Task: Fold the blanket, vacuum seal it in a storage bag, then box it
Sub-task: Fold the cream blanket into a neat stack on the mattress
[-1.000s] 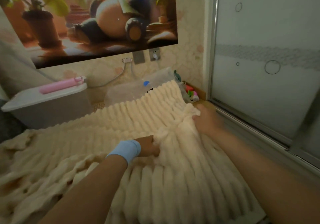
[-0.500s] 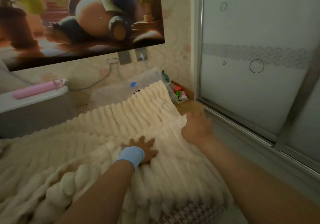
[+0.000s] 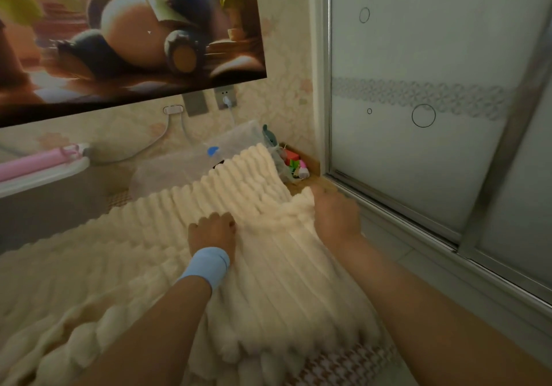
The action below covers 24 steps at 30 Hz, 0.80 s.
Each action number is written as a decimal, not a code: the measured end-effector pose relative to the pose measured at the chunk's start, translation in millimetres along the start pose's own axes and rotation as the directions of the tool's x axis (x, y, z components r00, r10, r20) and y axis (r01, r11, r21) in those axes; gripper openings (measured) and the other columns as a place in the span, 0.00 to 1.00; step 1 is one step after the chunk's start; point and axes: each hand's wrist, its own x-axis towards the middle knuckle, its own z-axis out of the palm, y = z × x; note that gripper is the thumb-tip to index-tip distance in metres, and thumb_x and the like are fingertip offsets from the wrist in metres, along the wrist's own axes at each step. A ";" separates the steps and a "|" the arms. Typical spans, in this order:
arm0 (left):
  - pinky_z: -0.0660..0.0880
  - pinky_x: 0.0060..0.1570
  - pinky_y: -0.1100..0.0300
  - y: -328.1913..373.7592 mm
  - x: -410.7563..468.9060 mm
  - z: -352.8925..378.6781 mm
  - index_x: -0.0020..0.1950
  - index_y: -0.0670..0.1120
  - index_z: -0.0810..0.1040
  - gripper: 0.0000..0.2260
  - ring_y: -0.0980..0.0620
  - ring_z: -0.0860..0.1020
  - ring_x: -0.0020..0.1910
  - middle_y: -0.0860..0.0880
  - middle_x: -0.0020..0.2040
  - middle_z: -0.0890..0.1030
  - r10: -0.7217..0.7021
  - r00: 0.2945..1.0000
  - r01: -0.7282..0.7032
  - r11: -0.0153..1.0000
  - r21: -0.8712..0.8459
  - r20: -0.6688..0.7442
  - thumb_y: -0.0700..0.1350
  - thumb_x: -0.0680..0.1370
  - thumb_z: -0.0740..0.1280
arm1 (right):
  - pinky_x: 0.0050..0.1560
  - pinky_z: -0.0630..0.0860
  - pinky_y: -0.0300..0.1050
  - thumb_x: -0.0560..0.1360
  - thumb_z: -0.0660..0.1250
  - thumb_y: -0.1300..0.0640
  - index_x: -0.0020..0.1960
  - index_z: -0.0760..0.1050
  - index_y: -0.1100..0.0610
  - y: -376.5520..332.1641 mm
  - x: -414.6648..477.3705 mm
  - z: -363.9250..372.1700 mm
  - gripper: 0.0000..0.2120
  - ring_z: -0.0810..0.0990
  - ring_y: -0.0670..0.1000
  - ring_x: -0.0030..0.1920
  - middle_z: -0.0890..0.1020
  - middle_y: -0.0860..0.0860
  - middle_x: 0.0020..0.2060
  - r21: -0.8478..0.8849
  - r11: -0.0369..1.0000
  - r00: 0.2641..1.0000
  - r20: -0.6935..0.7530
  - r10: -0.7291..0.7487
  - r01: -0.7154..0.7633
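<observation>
Both hands on cream blanket (image 3: 268, 281), left hand (image 3: 213, 231) curled, right hand (image 3: 336, 216) gripping fold

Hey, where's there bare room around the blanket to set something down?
Free: the pale sill strip between the blanket and the sliding door. Crowded: the far corner, packed with small toys, and the clear bag behind the blanket. Both hands press on the blanket.

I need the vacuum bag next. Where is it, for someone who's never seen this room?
Find the big cartoon poster on the wall. Below it, past the cream blanket, lies the storage bag: clear crinkled plastic with a blue spot, unlike the grey box to its left.
</observation>
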 end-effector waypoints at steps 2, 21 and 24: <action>0.67 0.57 0.52 -7.7 6.5 -3.8 0.61 0.55 0.76 0.11 0.46 0.73 0.58 0.49 0.58 0.76 -0.059 0.988 0.053 0.998 -0.044 -0.145 0.50 0.81 0.59 | 0.44 0.77 0.51 0.79 0.65 0.57 0.74 0.65 0.57 1.2 7.5 10.9 0.25 0.80 0.59 0.54 0.79 0.57 0.58 0.110 0.994 0.999 -0.036 -0.009 0.013; 0.75 0.38 0.57 -31.3 -195.5 -49.3 0.50 0.57 0.75 0.15 0.57 0.76 0.37 0.58 0.43 0.77 0.511 0.851 -0.520 0.781 -0.346 -0.125 0.64 0.71 0.61 | 0.63 0.68 0.55 0.66 0.73 0.36 0.73 0.57 0.39 -18.8 -113.8 -65.0 0.41 0.72 0.51 0.62 0.70 0.45 0.66 0.217 0.835 0.532 0.684 -0.499 0.505; 0.76 0.49 0.54 -40.0 -190.5 -37.1 0.67 0.55 0.69 0.23 0.49 0.78 0.52 0.54 0.63 0.72 0.467 0.880 -0.468 0.824 -0.318 -0.085 0.54 0.73 0.67 | 0.62 0.64 0.55 0.74 0.68 0.52 0.73 0.64 0.46 -19.1 -105.9 -59.3 0.28 0.74 0.55 0.63 0.73 0.50 0.66 0.000 0.827 0.734 0.461 -0.499 0.562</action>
